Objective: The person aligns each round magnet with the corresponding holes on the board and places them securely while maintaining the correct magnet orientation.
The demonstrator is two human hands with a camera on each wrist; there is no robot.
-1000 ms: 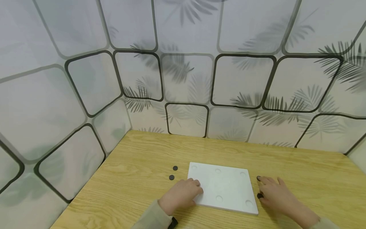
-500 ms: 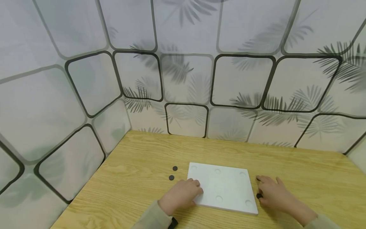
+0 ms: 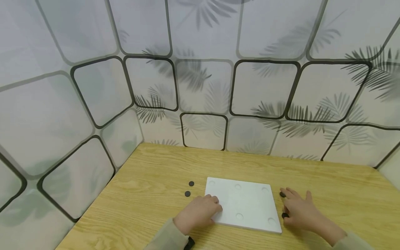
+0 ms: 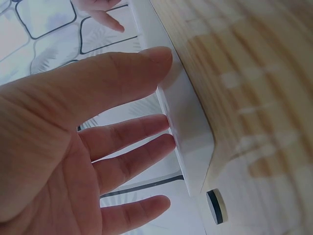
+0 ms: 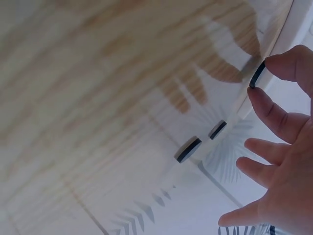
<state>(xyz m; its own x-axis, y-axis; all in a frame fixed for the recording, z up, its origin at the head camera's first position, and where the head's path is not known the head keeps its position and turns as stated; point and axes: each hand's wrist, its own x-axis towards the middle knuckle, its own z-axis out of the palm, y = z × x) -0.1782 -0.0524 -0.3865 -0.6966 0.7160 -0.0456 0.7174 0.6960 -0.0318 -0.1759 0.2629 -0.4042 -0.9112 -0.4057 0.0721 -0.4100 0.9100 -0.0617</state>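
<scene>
A white board (image 3: 247,203) with several shallow round recesses lies flat on the table. My left hand (image 3: 200,211) rests at its near left corner; in the left wrist view the thumb (image 4: 122,73) touches the board's side edge, while relaxed fingers reach over its top. To the board's right, my right hand (image 3: 301,211) pinches a small black disc (image 5: 257,73) between thumb and index finger, at the tabletop. Its other fingers spread outward, near another black disc (image 3: 282,194). The right wrist view has two discs (image 5: 188,149) lying beyond the pinched one.
Two more black discs, a far one (image 3: 191,183) and a nearer one (image 3: 187,193), lie left of the board. The wood-grain table (image 3: 150,180) ends at a patterned wall covering (image 3: 203,86) at the back and left.
The right hand's outer fingers have spread and shifted slightly, showing more of the far disc beside them. The disc at its thumb has moved only slightly. The left hand and board stay in place.
</scene>
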